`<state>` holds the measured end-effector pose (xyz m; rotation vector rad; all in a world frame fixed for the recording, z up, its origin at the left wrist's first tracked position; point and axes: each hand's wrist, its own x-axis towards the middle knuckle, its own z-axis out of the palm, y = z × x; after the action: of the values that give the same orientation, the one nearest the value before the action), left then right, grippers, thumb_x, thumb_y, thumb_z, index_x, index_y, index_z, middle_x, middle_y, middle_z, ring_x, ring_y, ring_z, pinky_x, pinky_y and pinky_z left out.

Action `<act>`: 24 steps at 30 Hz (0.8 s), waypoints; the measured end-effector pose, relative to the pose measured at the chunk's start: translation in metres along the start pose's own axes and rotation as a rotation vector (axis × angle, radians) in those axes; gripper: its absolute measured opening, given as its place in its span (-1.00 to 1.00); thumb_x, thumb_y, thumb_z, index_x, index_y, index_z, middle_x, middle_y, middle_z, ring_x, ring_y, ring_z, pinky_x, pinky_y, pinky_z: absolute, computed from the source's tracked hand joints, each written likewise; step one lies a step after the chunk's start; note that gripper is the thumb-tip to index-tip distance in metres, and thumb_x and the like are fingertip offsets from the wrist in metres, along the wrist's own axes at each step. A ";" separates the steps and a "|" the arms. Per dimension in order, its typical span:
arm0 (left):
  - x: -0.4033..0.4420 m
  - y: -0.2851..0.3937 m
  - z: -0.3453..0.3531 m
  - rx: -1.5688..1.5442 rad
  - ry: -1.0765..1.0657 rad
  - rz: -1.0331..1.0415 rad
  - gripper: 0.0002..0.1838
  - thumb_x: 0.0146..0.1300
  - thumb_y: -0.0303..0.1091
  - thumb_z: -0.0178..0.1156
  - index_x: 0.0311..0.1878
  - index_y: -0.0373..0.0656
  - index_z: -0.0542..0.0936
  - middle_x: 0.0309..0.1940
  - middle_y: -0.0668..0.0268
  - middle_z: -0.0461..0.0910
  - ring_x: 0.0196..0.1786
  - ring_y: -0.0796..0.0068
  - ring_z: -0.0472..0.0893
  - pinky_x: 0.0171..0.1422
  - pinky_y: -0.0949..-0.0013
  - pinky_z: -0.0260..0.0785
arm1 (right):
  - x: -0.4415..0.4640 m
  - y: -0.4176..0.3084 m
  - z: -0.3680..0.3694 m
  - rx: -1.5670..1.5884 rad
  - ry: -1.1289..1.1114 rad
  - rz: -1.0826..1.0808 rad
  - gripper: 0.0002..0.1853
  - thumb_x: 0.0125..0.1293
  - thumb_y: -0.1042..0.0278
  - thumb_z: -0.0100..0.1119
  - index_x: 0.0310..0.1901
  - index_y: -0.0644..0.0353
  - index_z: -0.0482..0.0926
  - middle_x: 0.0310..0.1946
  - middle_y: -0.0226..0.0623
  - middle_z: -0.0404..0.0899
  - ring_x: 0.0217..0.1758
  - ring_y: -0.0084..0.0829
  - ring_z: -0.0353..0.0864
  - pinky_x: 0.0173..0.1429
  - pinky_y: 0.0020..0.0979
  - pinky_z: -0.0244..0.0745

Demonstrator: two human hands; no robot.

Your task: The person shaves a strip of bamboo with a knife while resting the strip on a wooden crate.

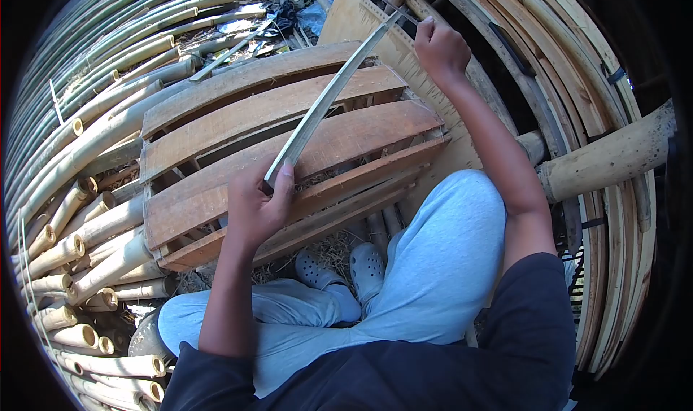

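Observation:
A long, pale green split bamboo strip [325, 101] runs diagonally above a slatted wooden crate. My left hand [258, 205] is closed around its near end, thumb laid along the top. At the strip's far end, my right hand [442, 49] is closed in a fist on what looks like a knife [398, 10]. Only its thin dark blade shows, crossing the strip's end; the handle is hidden in my fingers. Beneath the strip, the wooden crate [289, 147] lies in front of my knees.
Stacked bamboo poles [108, 230] fill the left side. A wooden board [354, 21] leans behind the crate. Long curved-looking wooden strips [570, 57] stand at the right, near a thick bamboo pole [613, 155]. Shavings lie around my grey clogs [367, 267].

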<state>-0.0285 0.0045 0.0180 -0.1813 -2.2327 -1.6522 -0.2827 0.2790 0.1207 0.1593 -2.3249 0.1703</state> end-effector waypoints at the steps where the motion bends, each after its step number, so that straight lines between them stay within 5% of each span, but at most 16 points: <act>1: 0.000 -0.001 0.000 -0.003 0.009 0.020 -0.78 0.42 -0.31 0.17 -0.21 -0.28 0.68 -0.63 0.23 0.52 -0.59 0.47 0.49 -0.42 0.37 0.33 | -0.001 0.000 -0.006 0.032 -0.031 0.012 -0.47 0.44 0.01 -0.11 -0.43 0.20 0.74 -0.47 0.11 0.69 -0.31 0.15 0.73 -0.17 0.08 0.61; 4: -0.002 -0.001 -0.001 0.066 -0.032 0.061 -0.72 0.46 -0.33 0.18 0.05 -0.35 0.67 -0.57 0.48 0.45 -0.47 0.73 0.37 -0.39 0.50 0.21 | -0.010 0.002 -0.021 0.072 -0.094 0.080 -0.44 0.47 -0.02 -0.14 -0.42 0.23 0.74 -0.43 0.13 0.70 -0.25 0.16 0.73 -0.11 0.06 0.61; 8: -0.002 0.009 0.000 0.004 -0.029 -0.026 -0.69 0.43 -0.31 0.20 0.06 -0.36 0.67 -0.57 0.44 0.46 -0.48 0.69 0.39 -0.38 0.48 0.24 | -0.030 -0.011 -0.038 0.191 -0.255 0.102 -0.39 0.51 -0.07 -0.14 -0.42 0.26 0.73 -0.41 0.16 0.69 -0.24 0.17 0.72 -0.11 0.00 0.60; 10: -0.001 0.011 -0.005 0.086 -0.078 -0.033 -0.72 0.34 -0.33 0.22 -0.05 -0.36 0.66 -0.56 0.19 0.60 -0.47 0.32 0.65 -0.12 0.31 0.55 | -0.046 -0.024 -0.052 0.388 -0.643 0.060 -0.43 0.54 -0.04 -0.09 -0.33 0.31 0.72 -0.42 0.14 0.68 -0.25 0.15 0.70 -0.12 -0.05 0.56; 12: 0.000 0.007 -0.005 0.116 -0.068 0.062 -0.72 0.31 -0.35 0.21 -0.03 -0.36 0.65 -0.54 0.15 0.60 -0.44 0.20 0.66 0.06 0.22 0.54 | -0.070 -0.041 -0.072 0.575 -0.768 -0.028 -0.53 0.56 0.06 -0.03 -0.16 0.38 0.66 -0.40 0.15 0.67 -0.26 0.11 0.69 -0.11 -0.08 0.52; 14: -0.001 0.005 -0.005 0.129 -0.085 0.103 -0.71 0.29 -0.38 0.15 0.00 -0.32 0.65 -0.48 0.07 0.64 -0.36 -0.07 0.68 0.49 0.00 0.34 | -0.093 -0.054 -0.085 0.605 -0.809 -0.113 -0.68 0.54 0.22 0.03 -0.11 0.38 0.59 -0.43 -0.01 0.57 -0.35 -0.09 0.59 -0.16 -0.14 0.45; 15: -0.001 0.003 -0.005 0.141 -0.078 0.098 -0.71 0.29 -0.38 0.15 0.00 -0.32 0.65 -0.48 0.07 0.64 -0.36 -0.07 0.68 0.49 0.00 0.34 | -0.104 -0.055 -0.083 0.617 -0.811 -0.121 -0.68 0.54 0.22 0.03 -0.11 0.38 0.59 -0.43 -0.01 0.57 -0.35 -0.09 0.59 -0.16 -0.14 0.45; 17: -0.001 -0.002 -0.004 0.064 -0.101 0.062 -0.74 0.37 -0.35 0.10 -0.02 -0.26 0.66 -0.46 0.09 0.64 -0.29 -0.10 0.68 0.50 -0.05 0.31 | -0.122 -0.057 -0.074 0.780 -0.649 -0.473 -0.79 0.47 0.38 0.10 -0.09 0.37 0.58 -0.35 0.00 0.56 -0.31 -0.02 0.58 -0.14 -0.10 0.45; 21: 0.004 0.000 -0.002 0.080 -0.157 0.093 -0.73 0.46 -0.31 0.04 0.03 -0.20 0.64 -0.41 0.12 0.65 -0.17 -0.11 0.66 0.57 -0.12 0.20 | -0.121 -0.062 -0.073 0.710 -0.584 -0.550 -0.83 0.43 0.38 0.14 -0.09 0.31 0.60 -0.31 -0.01 0.57 -0.23 0.05 0.62 -0.09 -0.01 0.52; 24: 0.003 0.018 -0.008 0.355 -0.241 0.094 -0.66 0.48 -0.29 0.03 0.20 -0.21 0.57 -0.15 0.02 0.69 0.04 -0.12 0.63 0.63 -0.13 0.07 | -0.111 -0.060 -0.067 0.708 -0.517 -0.558 -0.84 0.43 0.37 0.14 -0.14 0.31 0.57 -0.30 0.00 0.59 -0.25 0.06 0.63 -0.12 -0.02 0.54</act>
<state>-0.0244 0.0018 0.0377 -0.4035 -2.6082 -1.2140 -0.1490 0.2382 0.0906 1.3147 -2.5032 0.7292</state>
